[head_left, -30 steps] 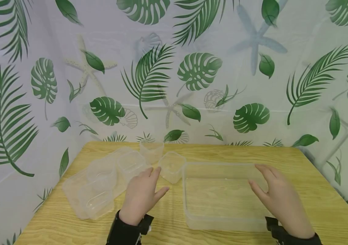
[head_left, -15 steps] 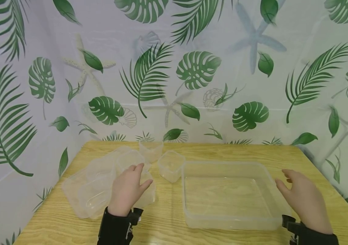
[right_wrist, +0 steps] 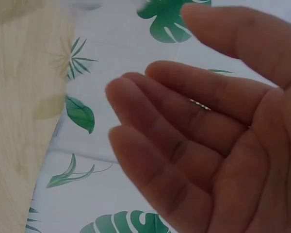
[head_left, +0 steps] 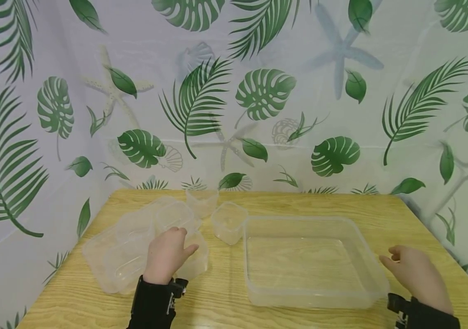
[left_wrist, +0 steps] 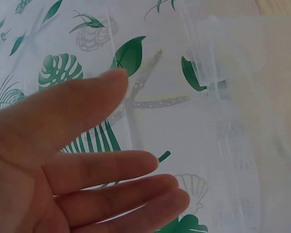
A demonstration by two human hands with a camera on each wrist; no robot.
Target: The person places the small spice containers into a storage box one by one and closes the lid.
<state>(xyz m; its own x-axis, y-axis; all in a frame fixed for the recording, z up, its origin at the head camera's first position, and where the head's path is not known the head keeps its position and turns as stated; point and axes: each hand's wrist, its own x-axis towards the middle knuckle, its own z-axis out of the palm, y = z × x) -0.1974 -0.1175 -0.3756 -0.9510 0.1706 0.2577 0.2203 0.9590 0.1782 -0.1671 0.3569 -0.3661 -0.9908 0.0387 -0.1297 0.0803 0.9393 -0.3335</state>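
1. I see the left hand (head_left: 166, 253), thumb and fingers apart, near the tubs (head_left: 229, 230).
2. I see the right hand (head_left: 419, 274), also apart, beside the box (head_left: 312, 299).
3. The box sits on the table (head_left: 217, 304).

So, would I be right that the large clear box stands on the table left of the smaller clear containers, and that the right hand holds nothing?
Not quite: the head view shows the large clear box to the right of the smaller clear containers, not left. It does stand on the table, and the right hand holds nothing.
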